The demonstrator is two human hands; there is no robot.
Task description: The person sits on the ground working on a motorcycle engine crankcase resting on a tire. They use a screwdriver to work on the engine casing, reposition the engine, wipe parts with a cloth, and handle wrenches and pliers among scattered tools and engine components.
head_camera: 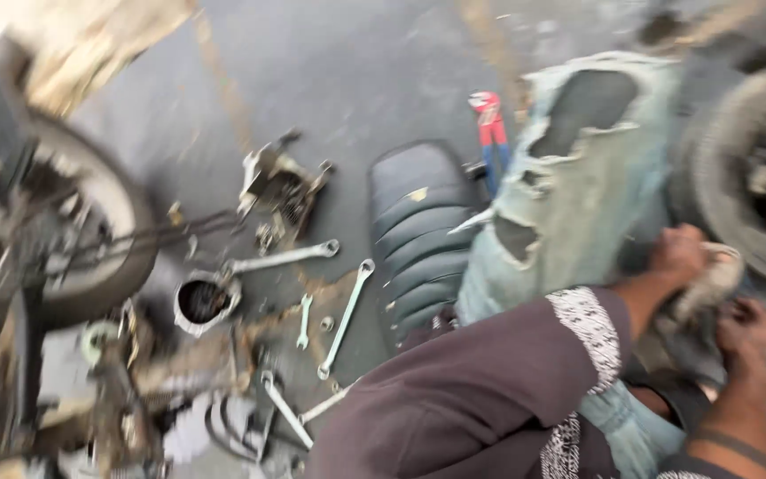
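The picture is blurred by motion. My left hand (680,253), on an arm in a dark purple sleeve with a white patterned cuff, grips a dirty pale rag (711,282) at the right. My right hand (746,330) is just below it, with its fingers curled at the rag's lower end. Both hands are in front of my knee in torn light-blue jeans (569,177), next to a motorcycle wheel (738,177) at the right edge.
Several spanners (347,315) lie on the dark ground beside a black ribbed motorcycle seat (418,231). A metal cylinder part (204,302), an engine piece (278,182) and red-and-blue pliers (491,133) lie around. Another wheel (73,231) and oily parts fill the left.
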